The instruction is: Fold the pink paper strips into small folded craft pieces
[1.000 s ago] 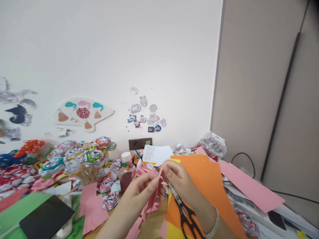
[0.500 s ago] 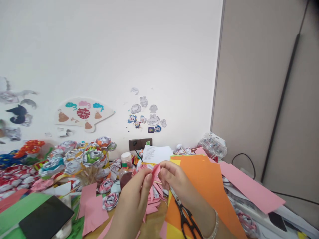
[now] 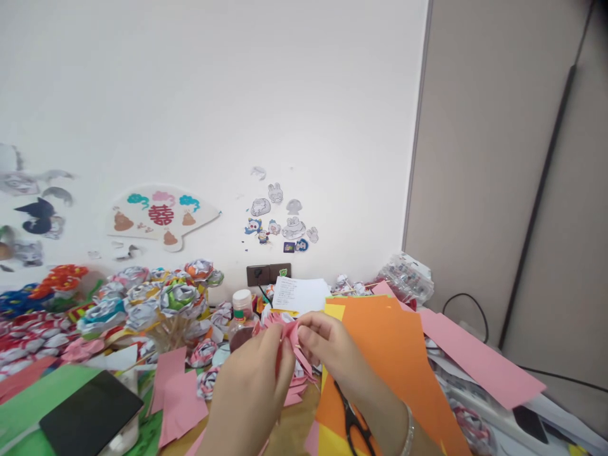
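Note:
A small piece of pink paper is pinched between my two hands, above the middle of the table. My left hand has thumb and fingers closed on its left side. On the right side, the fingertips of my right hand grip it too. Behind and below the fingers lies a heap of pink paper strips, partly hidden. Under my right wrist, black-handled scissors rest on orange paper sheets; the forearm covers part of them.
Cut pink paper pieces and a black flat device lie to the left. Several paper flowers stand at the back left. A bottle with a white cap and a handwritten sheet are behind my hands. A long pink strip lies right.
Both hands have lowered slightly and drawn closer together around the pink paper. The paper, upright between the fingertips before, now sits lower and more hidden. My right forearm covers more of the scissors.

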Action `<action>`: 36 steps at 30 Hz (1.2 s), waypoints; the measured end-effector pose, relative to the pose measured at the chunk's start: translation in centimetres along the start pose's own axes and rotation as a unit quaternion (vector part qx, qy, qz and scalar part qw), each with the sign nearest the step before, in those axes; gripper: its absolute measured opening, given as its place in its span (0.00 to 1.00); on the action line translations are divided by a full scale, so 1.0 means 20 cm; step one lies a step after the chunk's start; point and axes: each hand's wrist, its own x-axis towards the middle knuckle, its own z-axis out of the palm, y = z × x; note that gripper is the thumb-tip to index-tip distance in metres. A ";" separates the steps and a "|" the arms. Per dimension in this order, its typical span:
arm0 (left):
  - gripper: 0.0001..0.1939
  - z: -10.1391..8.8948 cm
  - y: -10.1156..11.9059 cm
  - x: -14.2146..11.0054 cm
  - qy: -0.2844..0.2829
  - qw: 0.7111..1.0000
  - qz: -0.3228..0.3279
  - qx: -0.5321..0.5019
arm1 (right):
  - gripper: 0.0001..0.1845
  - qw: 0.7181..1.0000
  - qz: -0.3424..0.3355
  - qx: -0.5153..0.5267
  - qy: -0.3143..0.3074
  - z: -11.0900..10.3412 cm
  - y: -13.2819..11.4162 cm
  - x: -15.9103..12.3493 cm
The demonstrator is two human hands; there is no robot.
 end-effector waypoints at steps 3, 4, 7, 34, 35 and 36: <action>0.14 0.00 0.01 0.01 -0.030 1.000 -0.009 0.002 | 0.19 1.000 -0.004 0.001 0.000 0.00 0.00 0.00; 0.15 0.00 0.01 0.01 -0.040 0.999 -0.018 -0.009 | 0.19 1.000 -0.005 0.002 -0.001 0.00 0.00 0.00; 0.15 -0.01 0.02 0.01 -0.058 0.995 -0.043 -0.075 | 0.19 1.000 -0.007 0.011 0.000 0.00 -0.01 0.00; 0.14 -0.06 0.06 0.03 -0.093 0.878 -0.196 -0.427 | 0.17 0.990 0.016 0.130 -0.047 -0.03 -0.03 -0.03; 0.14 -0.06 0.06 0.03 -0.101 0.878 -0.190 -0.428 | 0.16 0.992 0.014 0.119 -0.037 -0.03 -0.04 -0.03; 0.13 -0.06 0.05 0.03 -0.110 0.876 -0.185 -0.431 | 0.16 0.994 0.011 0.105 -0.027 -0.03 -0.05 -0.03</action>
